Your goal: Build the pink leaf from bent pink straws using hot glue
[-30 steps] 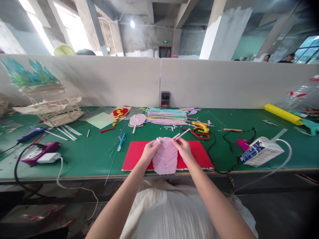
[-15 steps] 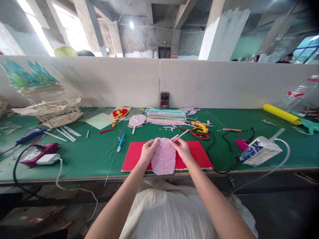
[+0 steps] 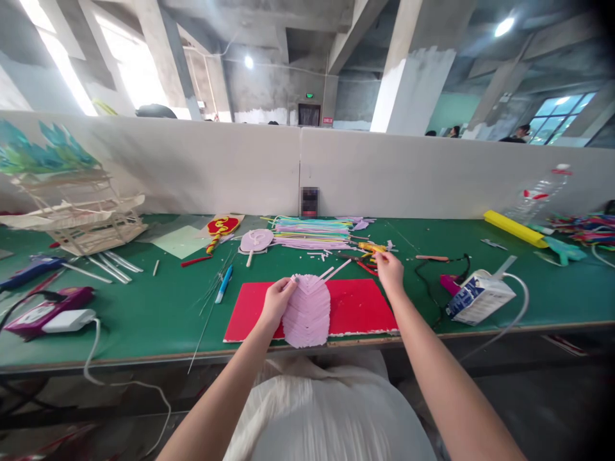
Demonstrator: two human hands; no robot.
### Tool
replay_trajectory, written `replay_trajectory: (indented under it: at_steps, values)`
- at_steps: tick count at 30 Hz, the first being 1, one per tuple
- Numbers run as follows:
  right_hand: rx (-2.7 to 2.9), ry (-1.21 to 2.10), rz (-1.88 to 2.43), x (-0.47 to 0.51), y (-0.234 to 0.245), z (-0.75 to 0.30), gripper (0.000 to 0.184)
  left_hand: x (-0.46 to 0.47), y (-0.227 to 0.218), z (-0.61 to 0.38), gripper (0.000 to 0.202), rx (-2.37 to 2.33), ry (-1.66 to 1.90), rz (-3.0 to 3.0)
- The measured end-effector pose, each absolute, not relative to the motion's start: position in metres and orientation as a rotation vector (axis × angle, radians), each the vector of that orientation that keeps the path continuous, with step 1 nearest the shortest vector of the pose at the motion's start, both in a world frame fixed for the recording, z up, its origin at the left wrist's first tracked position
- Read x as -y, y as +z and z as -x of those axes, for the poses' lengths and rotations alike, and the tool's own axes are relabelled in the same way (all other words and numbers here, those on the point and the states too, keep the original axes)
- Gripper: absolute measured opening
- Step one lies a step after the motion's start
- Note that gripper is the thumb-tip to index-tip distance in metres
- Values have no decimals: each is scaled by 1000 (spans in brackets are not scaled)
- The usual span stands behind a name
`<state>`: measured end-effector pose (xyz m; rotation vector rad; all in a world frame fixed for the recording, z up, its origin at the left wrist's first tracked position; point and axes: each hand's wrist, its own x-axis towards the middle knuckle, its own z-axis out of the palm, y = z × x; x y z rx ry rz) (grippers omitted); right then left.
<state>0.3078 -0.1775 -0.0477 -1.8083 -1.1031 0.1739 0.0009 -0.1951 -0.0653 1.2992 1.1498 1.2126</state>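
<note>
My left hand pinches the upper left edge of a pale purple leaf-shaped piece, built from slanting strips that meet along a middle line. Two thin lilac strips stick out from its top right. The piece lies over a red board at the table's front edge. My right hand is away from the piece, its fingers closed around the rear of a yellow glue gun. Red-handled scissors lie just beside that hand, partly hidden.
Pastel strips lie in a bundle at the back, beside a lilac round piece on a stick. A blue pen is left of the board. A carton, purple power strip and wooden-stick model stand farther out.
My right hand has let go of the leaf piece and its strips and moved right and forward to the yellow glue gun. My left hand keeps its hold. The view has shifted slightly.
</note>
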Motion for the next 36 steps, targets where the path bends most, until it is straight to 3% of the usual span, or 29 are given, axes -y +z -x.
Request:
replay_trajectory:
  at_steps: [6, 13, 25, 36]
  values:
    - [1082, 49, 2206, 134, -36, -357, 30, 197, -61, -1, 42, -1135, 1211, -1274]
    - [1105, 145, 2427, 116, -58, -366, 41, 193, -68, -1, 41, -1115, 1204, -1297]
    - [1063, 53, 2370, 133, -50, -365, 34, 194, -66, -2, 40, -1151, 1214, -1297]
    - [1147, -99, 2053, 161, -5, -313, 37, 194, -66, -1, 40, -1153, 1262, -1290]
